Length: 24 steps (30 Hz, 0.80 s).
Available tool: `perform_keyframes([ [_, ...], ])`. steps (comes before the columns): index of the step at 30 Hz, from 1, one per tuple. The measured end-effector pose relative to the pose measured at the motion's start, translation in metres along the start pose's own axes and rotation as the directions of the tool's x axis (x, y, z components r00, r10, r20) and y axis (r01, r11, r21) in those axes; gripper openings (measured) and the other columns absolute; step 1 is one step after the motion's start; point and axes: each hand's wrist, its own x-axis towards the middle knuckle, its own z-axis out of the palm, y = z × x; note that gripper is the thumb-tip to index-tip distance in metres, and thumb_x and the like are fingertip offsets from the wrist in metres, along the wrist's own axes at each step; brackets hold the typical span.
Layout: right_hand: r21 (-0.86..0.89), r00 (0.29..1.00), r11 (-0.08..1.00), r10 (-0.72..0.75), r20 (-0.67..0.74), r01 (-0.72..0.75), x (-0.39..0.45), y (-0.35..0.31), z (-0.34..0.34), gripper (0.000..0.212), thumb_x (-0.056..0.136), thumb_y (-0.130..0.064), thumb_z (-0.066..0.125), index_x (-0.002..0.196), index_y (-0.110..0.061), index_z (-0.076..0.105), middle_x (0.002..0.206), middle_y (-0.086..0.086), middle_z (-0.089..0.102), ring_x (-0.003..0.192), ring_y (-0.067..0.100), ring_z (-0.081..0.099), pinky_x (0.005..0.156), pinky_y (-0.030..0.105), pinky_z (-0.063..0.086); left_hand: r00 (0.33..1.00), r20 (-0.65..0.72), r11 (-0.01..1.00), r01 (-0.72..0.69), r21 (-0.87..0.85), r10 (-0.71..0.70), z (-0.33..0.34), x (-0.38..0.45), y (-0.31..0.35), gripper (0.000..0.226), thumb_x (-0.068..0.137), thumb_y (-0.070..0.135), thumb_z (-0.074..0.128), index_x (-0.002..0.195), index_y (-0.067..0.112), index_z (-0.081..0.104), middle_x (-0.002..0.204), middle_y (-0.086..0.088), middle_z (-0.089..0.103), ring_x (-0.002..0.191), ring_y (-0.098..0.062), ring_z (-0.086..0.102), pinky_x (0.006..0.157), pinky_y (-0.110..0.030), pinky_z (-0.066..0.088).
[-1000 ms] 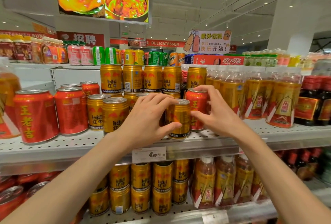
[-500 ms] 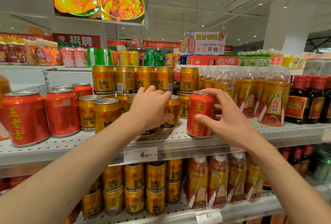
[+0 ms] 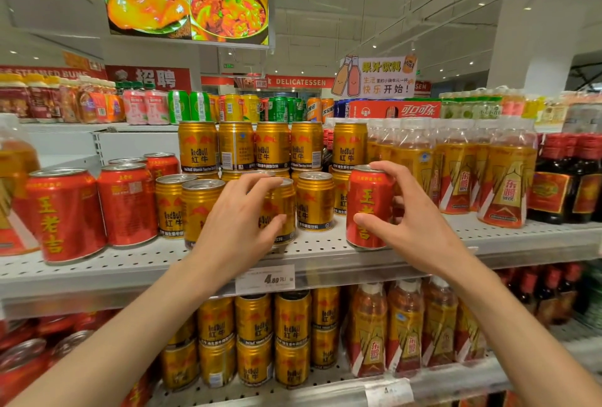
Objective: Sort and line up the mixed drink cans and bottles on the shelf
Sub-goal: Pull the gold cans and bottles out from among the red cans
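Risk sits with the red can [image 3: 369, 208], a smooth, slick cylinder gripped by the right hand [image 3: 412, 224] near the perforated metal shelf's [image 3: 325, 255] front edge: a slip could topple it off. Left hand [image 3: 242, 221] grips a glossy gold can [image 3: 282, 211], crowded beside its neighbours, which it might knock.

Left hand [image 3: 242, 227] covers most of the gold Red Bull can [image 3: 281, 211] it grips; label largely unreadable. Right hand [image 3: 413, 227] hides the red herbal-tea can's [image 3: 366, 208] right flank. Red cans [image 3: 19, 371] on the lower shelf, bottom left, are blurred and cropped. White price tag [image 3: 265, 279]: small print illegible.
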Motion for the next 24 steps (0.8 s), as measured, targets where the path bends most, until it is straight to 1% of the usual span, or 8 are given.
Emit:
perform_keyframes([
  [2,0.008,1.000,1.000,0.004,-0.005,-0.004,-0.001,-0.001,0.000,0.071,0.082,-0.038,0.079,0.137,-0.051,0.035,0.138,-0.009,0.047,0.116,0.018,0.055,0.096,0.048,0.054,1.000,-0.013,0.999,-0.008,-0.040,0.008,0.005,0.002,0.003,0.058,0.089,0.034,0.073,0.143,0.024,0.051,0.142,0.003,0.052,0.133,-0.016,0.047,0.107,-0.027,0.035],
  [8,0.057,1.000,0.998,0.023,-0.007,-0.023,-0.005,-0.009,0.001,0.072,0.082,-0.036,0.079,0.139,-0.046,0.037,0.136,-0.009,0.048,0.116,0.015,0.056,0.093,0.036,0.054,0.998,0.047,0.991,-0.036,-0.126,0.043,0.012,0.006,0.000,0.065,0.094,0.034,0.067,0.152,0.026,0.041,0.154,0.006,0.042,0.142,-0.013,0.040,0.116,-0.041,0.039],
  [11,0.107,1.000,0.994,0.026,0.001,-0.026,-0.008,-0.019,0.003,0.072,0.081,-0.039,0.079,0.139,-0.046,0.038,0.132,-0.012,0.051,0.114,0.013,0.059,0.093,0.035,0.055,0.994,0.099,0.981,-0.028,-0.190,0.048,0.004,-0.004,-0.006,0.069,0.095,0.034,0.066,0.155,0.030,0.034,0.160,0.011,0.031,0.146,-0.010,0.034,0.118,-0.036,0.037],
  [13,0.136,1.000,0.990,0.028,0.008,-0.029,-0.012,-0.028,0.006,0.072,0.078,-0.045,0.079,0.138,-0.048,0.038,0.128,-0.019,0.053,0.115,0.010,0.059,0.095,0.039,0.054,0.996,0.089,0.971,-0.003,-0.238,0.025,-0.004,-0.015,-0.009,0.065,0.095,0.036,0.065,0.153,0.032,0.037,0.157,0.013,0.034,0.142,-0.006,0.038,0.114,-0.033,0.041],
  [16,0.177,0.999,0.984,0.019,0.030,-0.024,-0.019,-0.041,0.014,0.073,0.074,-0.053,0.075,0.137,-0.052,0.038,0.125,-0.032,0.048,0.117,0.003,0.056,0.097,0.039,0.051,0.997,0.049,0.935,0.075,-0.348,-0.061,-0.020,-0.038,-0.012,0.054,0.094,0.032,0.067,0.145,0.030,0.049,0.139,0.015,0.053,0.124,0.000,0.052,0.101,-0.025,0.050],
  [20,0.242,0.999,0.970,0.009,0.050,-0.021,-0.033,-0.061,0.033,0.072,0.071,-0.053,0.074,0.133,-0.058,0.038,0.124,-0.036,0.048,0.106,-0.021,0.053,0.077,0.010,0.048,0.977,0.023,0.859,0.198,-0.472,-0.213,-0.044,-0.076,-0.025,0.041,0.093,0.028,0.070,0.131,0.034,0.059,0.120,0.020,0.065,0.115,0.001,0.060,0.094,-0.015,0.050],
  [22,0.278,0.997,0.960,0.022,0.073,-0.042,-0.041,-0.072,0.046,0.072,0.070,-0.052,0.074,0.132,-0.061,0.038,0.122,-0.038,0.049,0.103,-0.023,0.053,0.073,0.010,0.048,0.952,0.019,0.804,0.270,-0.530,-0.307,-0.056,-0.099,-0.036,0.038,0.092,0.025,0.071,0.126,0.038,0.060,0.114,0.019,0.069,0.109,0.001,0.064,0.089,-0.011,0.049],
  [24,0.301,0.996,0.952,0.033,0.085,-0.057,-0.050,-0.084,0.060,0.072,0.069,-0.053,0.075,0.131,-0.061,0.039,0.121,-0.040,0.051,0.105,-0.019,0.056,0.078,0.014,0.048,0.923,0.027,0.747,0.328,-0.579,-0.384,-0.064,-0.124,-0.050,0.037,0.091,0.021,0.072,0.123,0.038,0.063,0.109,0.018,0.072,0.100,-0.001,0.068,0.084,-0.011,0.050],
])
